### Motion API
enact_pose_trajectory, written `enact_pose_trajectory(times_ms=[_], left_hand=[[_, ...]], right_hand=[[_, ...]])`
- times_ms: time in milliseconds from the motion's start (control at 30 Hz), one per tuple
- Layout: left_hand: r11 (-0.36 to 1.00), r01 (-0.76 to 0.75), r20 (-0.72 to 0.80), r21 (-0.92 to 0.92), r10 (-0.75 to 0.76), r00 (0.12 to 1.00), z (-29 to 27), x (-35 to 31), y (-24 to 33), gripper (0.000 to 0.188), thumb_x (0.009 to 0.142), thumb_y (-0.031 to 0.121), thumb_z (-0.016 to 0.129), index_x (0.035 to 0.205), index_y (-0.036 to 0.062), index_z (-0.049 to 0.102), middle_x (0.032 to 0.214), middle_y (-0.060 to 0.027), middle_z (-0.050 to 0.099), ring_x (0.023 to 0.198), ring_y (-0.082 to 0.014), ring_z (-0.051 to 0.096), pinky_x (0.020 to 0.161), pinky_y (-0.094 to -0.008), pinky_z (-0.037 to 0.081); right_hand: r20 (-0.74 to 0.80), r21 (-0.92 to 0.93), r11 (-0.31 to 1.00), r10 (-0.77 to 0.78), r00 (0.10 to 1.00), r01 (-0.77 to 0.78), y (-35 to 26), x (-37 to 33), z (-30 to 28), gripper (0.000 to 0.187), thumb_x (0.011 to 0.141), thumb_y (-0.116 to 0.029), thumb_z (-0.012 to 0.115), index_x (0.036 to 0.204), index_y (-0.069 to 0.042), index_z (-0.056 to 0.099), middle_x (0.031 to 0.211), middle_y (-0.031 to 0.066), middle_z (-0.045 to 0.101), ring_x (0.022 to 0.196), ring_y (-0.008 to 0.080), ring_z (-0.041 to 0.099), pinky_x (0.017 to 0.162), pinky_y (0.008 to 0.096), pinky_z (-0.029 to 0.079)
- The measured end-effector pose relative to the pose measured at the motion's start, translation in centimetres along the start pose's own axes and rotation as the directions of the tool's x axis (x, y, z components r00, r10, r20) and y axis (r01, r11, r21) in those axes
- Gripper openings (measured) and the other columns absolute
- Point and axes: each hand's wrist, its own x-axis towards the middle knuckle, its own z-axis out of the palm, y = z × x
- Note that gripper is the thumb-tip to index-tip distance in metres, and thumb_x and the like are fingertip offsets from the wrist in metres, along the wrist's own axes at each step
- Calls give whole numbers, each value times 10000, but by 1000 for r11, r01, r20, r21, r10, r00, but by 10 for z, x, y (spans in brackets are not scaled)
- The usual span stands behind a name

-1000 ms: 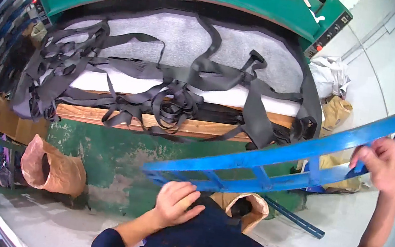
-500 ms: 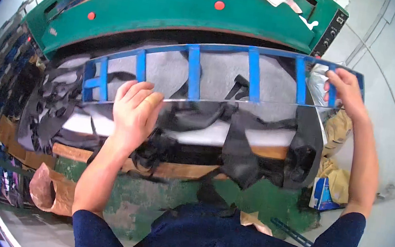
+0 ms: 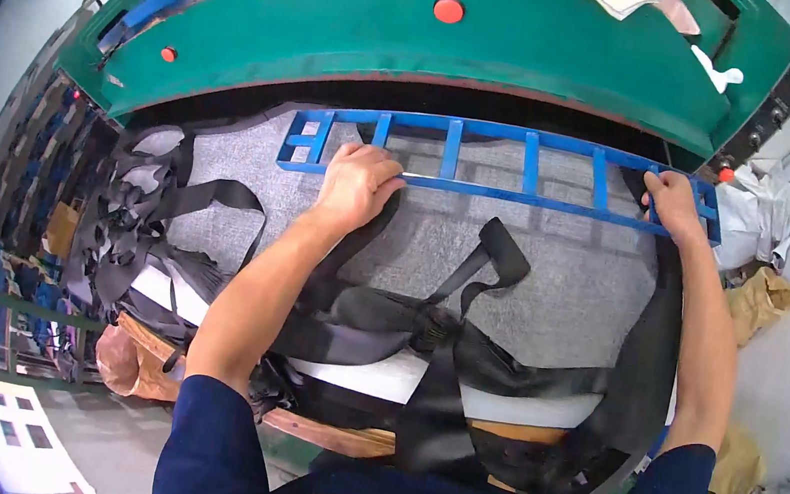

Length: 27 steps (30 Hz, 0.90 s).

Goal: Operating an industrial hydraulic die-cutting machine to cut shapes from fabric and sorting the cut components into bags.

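A blue ladder-shaped cutting die (image 3: 531, 165) lies across the far part of a grey speckled sheet (image 3: 572, 282), close to the green press. My left hand (image 3: 359, 181) is closed on its near rail toward the left end. Around the right end, my right hand (image 3: 673, 205) grips the frame by a crossbar and the near rail. Black fabric strips (image 3: 443, 406) sprawl over the sheet's near side, some of them tangled. More black strips (image 3: 131, 220) are heaped at the left.
Beyond the sheet rises a green press (image 3: 345, 28) with red buttons (image 3: 448, 10) and a control panel at its right end. A white board edge (image 3: 346, 377) and a wooden edge (image 3: 329, 432) show nearer me. Brown paper bags (image 3: 759, 303) stand at the right.
Both hands have carried the cutting die away from me toward the press; it now rests on the grey sheet. My view has moved closer to the press.
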Motion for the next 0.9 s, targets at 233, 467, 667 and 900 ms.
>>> enact_pose_trajectory(times_ms=[233,467,667,900], left_hand=[[994,92,22,-58,-90,996,31,-5,-13,176,727,113,734,876,44,671,927,-102,669,948,-283,626,847,-403,451],[991,84,-14,-105,-86,996,38,-4,-11,192,742,99,721,908,28,653,930,-138,653,1004,-325,606,889,-437,435],[992,112,-3,-63,-112,994,30,-12,-11,198,733,64,724,911,29,645,939,-144,644,1009,-327,603,894,-439,431],[993,82,-16,-90,-84,996,40,-5,-1,182,749,62,718,909,34,636,918,-136,644,1026,-322,603,907,-436,425]], right_hand=[[55,-33,999,3,998,-1,40,30,27,292,925,-226,560,736,-3,565,633,84,608,495,178,581,483,320,455],[-76,-186,981,40,996,-53,31,22,26,348,899,-298,551,767,22,583,642,133,636,556,215,631,558,377,492],[-186,-361,931,-8,983,-60,31,28,44,493,871,-439,535,857,36,667,928,291,647,930,437,627,843,482,478],[-487,-46,999,-17,873,-6,44,29,24,494,943,-382,446,800,46,649,851,265,659,879,434,633,781,471,481]])
